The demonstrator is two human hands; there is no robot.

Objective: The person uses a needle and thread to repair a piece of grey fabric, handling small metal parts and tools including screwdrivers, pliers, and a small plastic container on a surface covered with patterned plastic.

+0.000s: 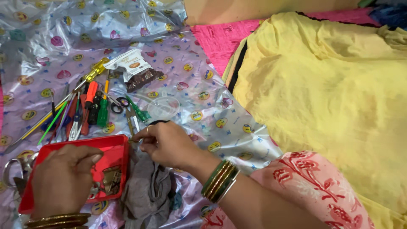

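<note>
your right hand (165, 144) pinches a small, hard-to-see part just above the soft, light grey cloth (146, 193); your left hand (63, 180) rests, curled, in the red tray (116, 146). grip the part at its edges.

A home floor serves as a makeshift workspace: a patterned plastic sheet (203, 106) is spread over pink bedding (220, 38), with screwdrivers (91, 108) scattered beside a red tray (118, 146) and yellow cloth (330, 93).
</note>
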